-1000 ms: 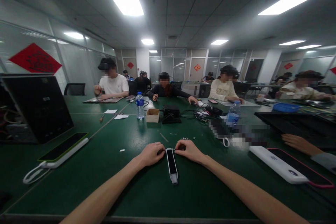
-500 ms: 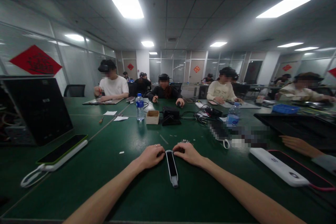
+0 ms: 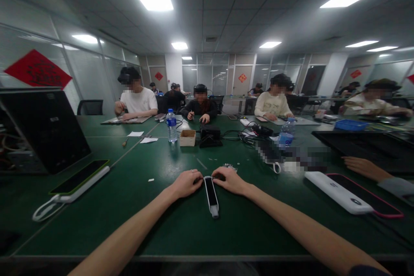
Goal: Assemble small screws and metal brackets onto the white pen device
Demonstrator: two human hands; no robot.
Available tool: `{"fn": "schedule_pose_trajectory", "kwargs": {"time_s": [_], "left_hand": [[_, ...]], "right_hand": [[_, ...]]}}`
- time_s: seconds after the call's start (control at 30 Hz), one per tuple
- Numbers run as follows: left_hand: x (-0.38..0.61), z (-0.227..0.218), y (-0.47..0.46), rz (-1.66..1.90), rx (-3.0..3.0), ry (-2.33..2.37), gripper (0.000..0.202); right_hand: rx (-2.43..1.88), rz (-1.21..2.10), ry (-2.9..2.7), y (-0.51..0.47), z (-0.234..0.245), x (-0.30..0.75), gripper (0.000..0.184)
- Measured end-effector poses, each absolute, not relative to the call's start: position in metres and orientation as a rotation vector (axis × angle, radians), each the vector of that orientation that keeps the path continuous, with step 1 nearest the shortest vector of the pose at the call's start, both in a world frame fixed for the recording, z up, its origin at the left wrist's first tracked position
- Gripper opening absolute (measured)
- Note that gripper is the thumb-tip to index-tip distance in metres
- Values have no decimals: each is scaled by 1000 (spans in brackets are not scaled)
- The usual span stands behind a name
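Note:
A slim black and white device (image 3: 211, 195) lies lengthwise on the green table (image 3: 155, 215) straight ahead of me. My left hand (image 3: 186, 182) rests curled at the left of its far end, a ring on one finger. My right hand (image 3: 231, 180) is curled at the right of that same end. Both sets of fingertips press against the device's far tip. A few tiny metal parts (image 3: 230, 166) lie just beyond my right hand.
A phone on a white power bank (image 3: 76, 183) lies left, beside a dark monitor (image 3: 45, 127). Another power bank with a phone (image 3: 349, 193) lies right, near a co-worker's hand (image 3: 359, 166). A water bottle (image 3: 171, 126), small box (image 3: 188, 137) and cables sit mid-table. Several people sit opposite.
The view has shifted slightly, so the table and hands sit higher in the frame. My hands stay at the device's far end. The person opposite in black drew an arm in.

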State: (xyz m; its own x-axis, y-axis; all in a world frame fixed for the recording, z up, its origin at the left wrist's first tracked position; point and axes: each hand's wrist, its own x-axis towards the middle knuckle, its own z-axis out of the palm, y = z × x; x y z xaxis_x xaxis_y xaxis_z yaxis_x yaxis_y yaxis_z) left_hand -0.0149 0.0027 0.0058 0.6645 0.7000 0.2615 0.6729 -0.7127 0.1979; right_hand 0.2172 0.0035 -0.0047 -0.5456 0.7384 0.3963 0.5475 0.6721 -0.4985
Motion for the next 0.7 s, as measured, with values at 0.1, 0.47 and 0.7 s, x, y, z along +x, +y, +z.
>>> {"fn": "schedule_pose_trajectory", "kwargs": {"time_s": [0.1,0.47,0.7], "left_hand": [[-15,8,1,481,2787,1162,17],[-15,8,1,465,2786,1178,17],[-16,11,0,451,2765,1169,19]], "right_hand": [[-983,399,-2314,3,-6,216,17],[-1178,5,-2215,17,9,242,22],[-1462,-39,-2276,31,-2,259,33]]}}
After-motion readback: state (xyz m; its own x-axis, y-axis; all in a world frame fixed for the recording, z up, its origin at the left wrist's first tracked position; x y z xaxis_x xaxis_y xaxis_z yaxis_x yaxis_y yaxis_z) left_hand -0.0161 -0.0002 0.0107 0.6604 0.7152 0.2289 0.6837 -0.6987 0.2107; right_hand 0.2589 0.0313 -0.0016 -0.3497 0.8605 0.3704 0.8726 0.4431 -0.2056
